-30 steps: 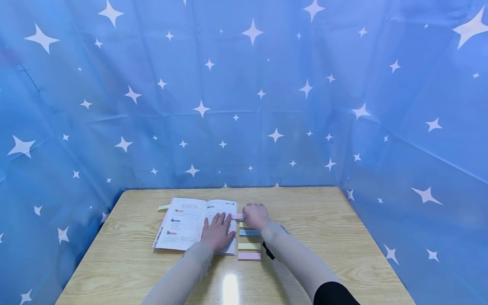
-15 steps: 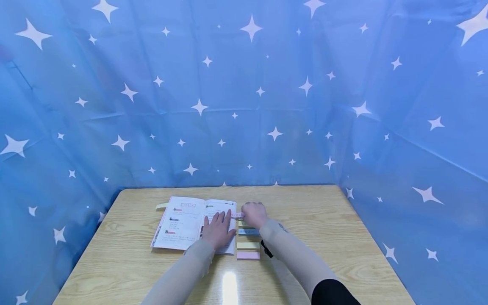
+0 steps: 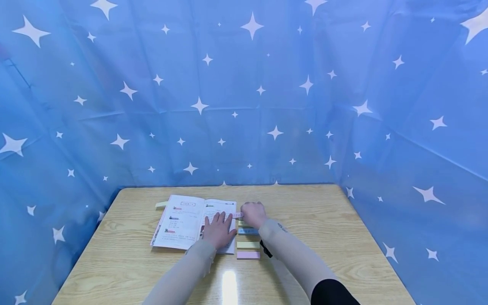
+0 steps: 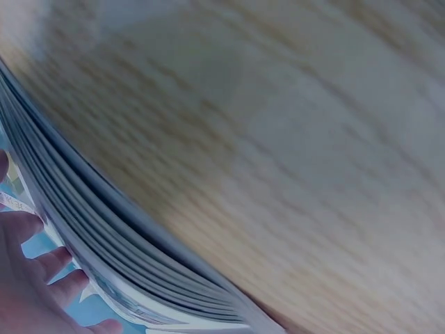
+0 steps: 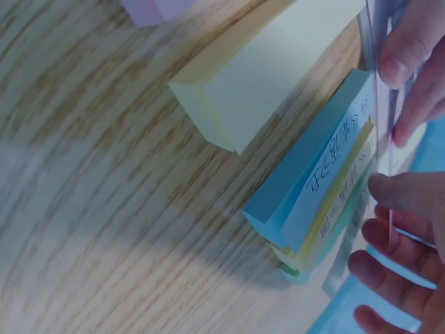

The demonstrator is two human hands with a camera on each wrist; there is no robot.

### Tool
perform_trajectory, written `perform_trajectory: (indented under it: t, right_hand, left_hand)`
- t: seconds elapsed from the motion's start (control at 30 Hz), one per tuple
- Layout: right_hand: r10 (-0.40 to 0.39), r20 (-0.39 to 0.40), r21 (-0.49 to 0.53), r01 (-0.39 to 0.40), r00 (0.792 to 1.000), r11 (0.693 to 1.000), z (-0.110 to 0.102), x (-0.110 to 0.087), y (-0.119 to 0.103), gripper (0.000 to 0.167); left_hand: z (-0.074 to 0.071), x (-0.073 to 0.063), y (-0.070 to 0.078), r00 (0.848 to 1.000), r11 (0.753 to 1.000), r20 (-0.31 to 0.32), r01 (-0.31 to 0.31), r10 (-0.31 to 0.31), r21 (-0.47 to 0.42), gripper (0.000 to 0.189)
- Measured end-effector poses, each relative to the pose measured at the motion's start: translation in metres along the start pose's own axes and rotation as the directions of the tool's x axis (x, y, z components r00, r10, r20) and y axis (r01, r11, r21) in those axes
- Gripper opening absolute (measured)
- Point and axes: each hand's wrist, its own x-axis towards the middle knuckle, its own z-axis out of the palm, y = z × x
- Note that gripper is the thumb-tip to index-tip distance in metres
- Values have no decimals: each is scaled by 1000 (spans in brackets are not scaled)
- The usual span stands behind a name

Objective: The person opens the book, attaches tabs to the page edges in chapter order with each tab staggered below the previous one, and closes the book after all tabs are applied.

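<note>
A printed book (image 3: 179,228) lies spread on the table. My left hand (image 3: 217,232) rests flat on its right page, fingers spread. Just past the page's right edge, my right hand (image 3: 253,214) pinches a pink sticky note strip (image 3: 237,215) with writing on it; the strip's left end reaches the page. Beneath and in front of this hand, sticky note pads stand in a column: blue (image 3: 248,231) with handwriting, yellow (image 3: 248,245) and pink (image 3: 248,255). In the right wrist view, yellow and green pads press against the blue pad (image 5: 306,174). My right fingertips are partly hidden in the head view.
A pale yellow tab (image 3: 161,204) sticks out at the book's left edge. The wooden table (image 3: 324,220) extends to both sides. Behind it hangs a blue curtain (image 3: 244,156) with white stars.
Both hands keep almost the same places, with the pink strip still in the right fingers. The whole head view has shifted slightly.
</note>
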Motion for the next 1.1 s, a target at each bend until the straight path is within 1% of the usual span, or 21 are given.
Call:
perform_trajectory:
  t: [0.13, 0.23, 0.43, 0.57, 0.73, 0.87, 0.93, 1.0, 1.1]
  right_hand:
    - [10, 23, 8, -10, 1000, 1000, -1, -1, -2, 10]
    - [6, 21, 13, -7, 1000, 1000, -1, -2, -2, 10]
    - [-9, -33, -1, 9, 999, 1000, 1, -4, 3, 10]
    - [-2, -62, 17, 3, 998, 1000, 3, -5, 9, 13]
    - [28, -57, 114, -21, 998, 993, 1, -11, 18, 13]
    - [48, -50, 194, -37, 998, 980, -4, -20, 22, 9]
    - [44, -58, 217, -30, 997, 976, -7, -25, 22, 12]
    - [25, -73, 235, -7, 997, 972, -10, -31, 21, 14]
    - [-34, -122, 250, 63, 992, 966, -10, -43, 16, 16]
  left_hand:
    - [-1, -1, 1, 1000, 1000, 7, 1, -1, -8, 65]
    - [-2, -1, 3, 1000, 1000, 14, 9, -8, -7, 63]
    - [-8, 0, 8, 999, 999, 27, 43, -42, -15, 50]
    - [-13, 0, 11, 998, 998, 40, 54, -53, -29, 46]
    - [-12, 3, 10, 996, 998, 66, 59, -57, -32, 46]
    - [-6, 6, 7, 996, 998, 63, 59, -58, -24, 46]
    - [-4, 8, 6, 996, 998, 65, 62, -61, -19, 46]
    - [-3, 8, 6, 996, 998, 67, 63, -61, -14, 47]
    - [-4, 7, 7, 996, 998, 66, 58, -57, -19, 47]
